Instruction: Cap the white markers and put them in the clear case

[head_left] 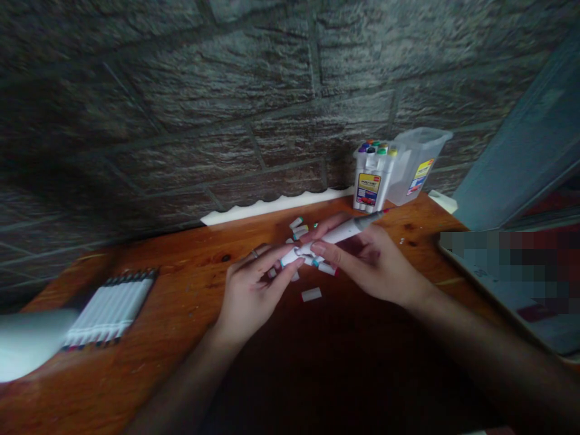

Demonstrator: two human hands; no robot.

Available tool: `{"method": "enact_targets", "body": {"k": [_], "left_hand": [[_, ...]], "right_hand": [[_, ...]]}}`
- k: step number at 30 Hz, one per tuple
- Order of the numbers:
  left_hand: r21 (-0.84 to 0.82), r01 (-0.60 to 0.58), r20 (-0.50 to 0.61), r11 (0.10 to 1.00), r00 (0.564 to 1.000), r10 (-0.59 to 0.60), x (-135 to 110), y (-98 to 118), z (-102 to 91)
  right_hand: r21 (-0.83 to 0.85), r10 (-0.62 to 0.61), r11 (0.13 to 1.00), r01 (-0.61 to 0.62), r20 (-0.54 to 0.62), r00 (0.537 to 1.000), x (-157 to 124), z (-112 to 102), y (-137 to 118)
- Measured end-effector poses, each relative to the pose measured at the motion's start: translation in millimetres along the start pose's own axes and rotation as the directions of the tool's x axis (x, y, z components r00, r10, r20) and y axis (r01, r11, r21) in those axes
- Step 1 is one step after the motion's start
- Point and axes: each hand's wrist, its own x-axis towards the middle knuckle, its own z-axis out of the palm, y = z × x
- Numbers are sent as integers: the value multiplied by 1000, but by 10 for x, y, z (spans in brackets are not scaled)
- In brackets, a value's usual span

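Observation:
Held slanting in my right hand (383, 266) is a white marker (348, 231), its uncovered reddish tip pointing up and to the right. The fingers and thumb of that hand are wrapped around its barrel. My left hand (249, 287), with a ring on one finger, pinches a white marker cap (289, 258) with a bluish end. That cap is at the marker's lower end; whether it is seated there I cannot tell. Below and behind the hands lie several loose caps, among them a white cap (312, 294) with a red end, partly hidden by my fingers.
A row of white markers (111, 308) lies at the left beside a blurred white object (31, 344). Against the brick wall stand a clear box of markers (370, 181) and another clear container (414, 169). A wavy white strip (276, 206) runs along the table's (190, 260) back edge.

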Motion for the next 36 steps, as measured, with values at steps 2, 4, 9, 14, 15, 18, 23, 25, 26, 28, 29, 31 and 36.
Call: {"method": "enact_targets", "body": {"k": [2,4,9,14,15,18,23,25,26,28,29,31,36], "left_hand": [[3,25,-2,1000,1000,-25,2,-5,3],[-11,53,7,999,999,-53,1,-26,14],[-81,112,-21,990,993,-114,-11,-35,28],[-95,28,-10,995,1000,-30,-32,46,19],[-88,13,0,996,1000,-14,-35,53,20],[-75,3,-2,997,1000,-3,-36,47,24],[-88,-12,-21,996,1000,10,-30,24,17],[-84,-25,-25,996,999,23,-28,27,13],[-84,-30,-27,996,999,28,-27,30,11],[-87,-31,-32,996,999,29,-25,36,9],[-88,-29,-32,996,999,26,-25,39,8],[-90,-24,-25,996,999,21,-25,43,8],[-105,-21,-29,994,999,18,-28,62,7]], "right_hand": [[-53,-6,999,6,1,1000,-12,15,-1],[-115,-19,993,18,-14,1000,-18,20,-1],[-312,-98,949,38,-179,979,36,-142,53],[-294,-59,955,-49,-347,936,111,-331,148],[-277,-56,960,-42,-338,939,113,-327,155],[-224,-55,975,-16,-305,951,103,-266,158],[-150,-9,988,-42,-323,947,102,-224,174],[-132,-3,990,-44,-334,943,107,-233,184],[-126,-1,991,-45,-337,942,109,-236,188],[-121,10,991,-54,-339,941,110,-238,194],[-119,17,991,-61,-341,940,109,-236,196],[-112,30,991,-73,-344,938,107,-230,197],[-68,40,995,-67,-337,941,110,-210,181]]}}
